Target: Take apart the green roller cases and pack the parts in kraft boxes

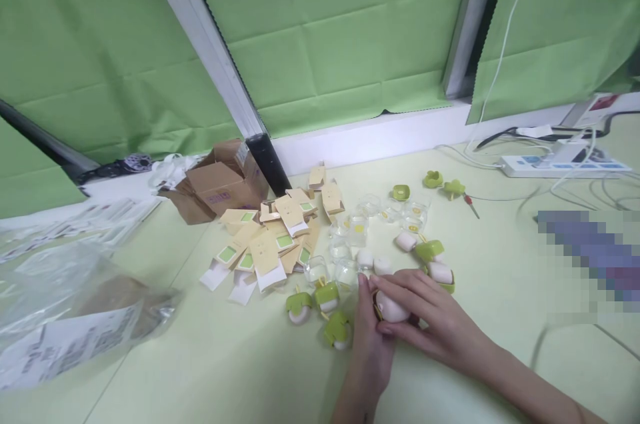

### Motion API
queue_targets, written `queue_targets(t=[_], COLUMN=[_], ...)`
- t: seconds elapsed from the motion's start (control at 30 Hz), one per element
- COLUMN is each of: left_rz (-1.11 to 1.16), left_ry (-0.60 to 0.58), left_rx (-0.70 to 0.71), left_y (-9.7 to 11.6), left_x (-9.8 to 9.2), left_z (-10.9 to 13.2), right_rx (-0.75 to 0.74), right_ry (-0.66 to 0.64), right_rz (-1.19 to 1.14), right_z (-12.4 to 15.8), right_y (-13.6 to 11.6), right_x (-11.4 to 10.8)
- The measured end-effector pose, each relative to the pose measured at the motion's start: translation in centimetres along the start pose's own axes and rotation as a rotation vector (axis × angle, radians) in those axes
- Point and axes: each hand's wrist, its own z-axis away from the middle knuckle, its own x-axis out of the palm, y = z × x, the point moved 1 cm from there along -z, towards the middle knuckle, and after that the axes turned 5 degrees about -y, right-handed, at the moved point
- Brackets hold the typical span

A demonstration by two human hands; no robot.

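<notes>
The pink piece (393, 309) is small and rounded, and we see it low in the middle of the view, just above the pale green table (500, 291), held between the two hands. The right hand (433, 317) comes in from the lower right; its fingers are bent over the top and the right side of the pink piece and grip it. The left hand (369, 337) comes up from the bottom edge, and its thumb and fingers press on the left side of the same piece, so both hands are closed on it. Just to the left of the left hand lie three green and white pieces (327, 295), close together on the table. Behind the hands stand several clear cups (345, 271), and more small pink blocks (406, 241) lie near them. Further to the left there is a loose heap of paper cards (270, 241), and behind the heap an open cardboard box (220, 185). A crumpled plastic bag (75, 317) fills the lower left corner. Far to the right, near the wall, we see a power strip (560, 162) with cables, and a small screwdriver (470, 205) lies well apart from the hands. Green cloth (340, 31) hangs behind the table.
</notes>
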Motion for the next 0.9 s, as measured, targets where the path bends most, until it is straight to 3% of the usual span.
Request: queue_targets(t=[0.33, 0.53, 0.9], left_rz=[-0.189, -0.126, -0.227], left_ry=[0.002, 0.017, 0.010], left_rx=[0.116, 0.101, 0.180], left_y=[-0.2, -0.1, -0.1], left_x=[0.0, -0.3, -0.7], left_z=[0.5, 0.5, 0.3], right_rx=[-0.066, -0.076, -0.045], right_ry=[0.033, -0.044, -0.097], right_rz=[-0.035, -0.039, -0.055], right_z=[0.1, -0.2, 0.0], right_y=[-1.0, -1.2, -1.1], right_x=[-0.4, -0.3, -0.4])
